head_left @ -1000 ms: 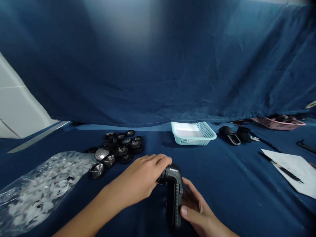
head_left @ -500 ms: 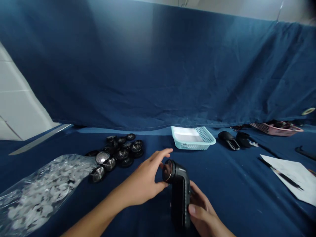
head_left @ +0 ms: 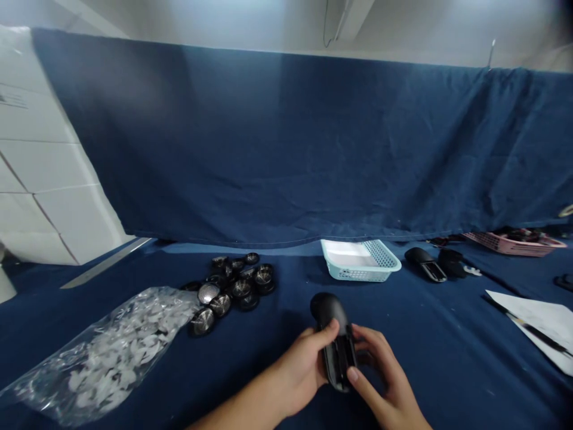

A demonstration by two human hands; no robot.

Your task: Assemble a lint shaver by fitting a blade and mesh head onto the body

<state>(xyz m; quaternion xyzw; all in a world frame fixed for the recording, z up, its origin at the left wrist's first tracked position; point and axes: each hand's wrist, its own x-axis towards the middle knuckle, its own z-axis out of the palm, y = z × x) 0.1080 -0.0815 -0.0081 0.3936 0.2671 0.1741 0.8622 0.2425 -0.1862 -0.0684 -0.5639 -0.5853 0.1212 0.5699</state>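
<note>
A black fabric shaver (head_left: 330, 310) is held between both my hands, its smooth rounded head at the far end and an open, hollow-looking handle toward me. My left hand (head_left: 301, 373) grips it from the left, thumb pressed on its upper side. On the right, my right hand (head_left: 385, 376) is curled around the handle, with fingertips and thumb against its edge. To the left lies a pile of round black caps (head_left: 242, 288), several with metal mesh faces. A clear plastic bag of white pieces (head_left: 116, 352) rests beside them.
A light blue basket (head_left: 362, 274) holding something white stands behind my hands. Right of it lie a similar black housing (head_left: 425, 264) and dark parts (head_left: 453, 263). Farther right are a pink basket (head_left: 514, 245) and white paper (head_left: 546, 316) with a pen-like tool. A blue curtain hangs behind.
The shaver has been turned so its rounded back and hollow handle show instead of the round face. My left hand has moved from beside the head to grip the body. The view has tilted up.
</note>
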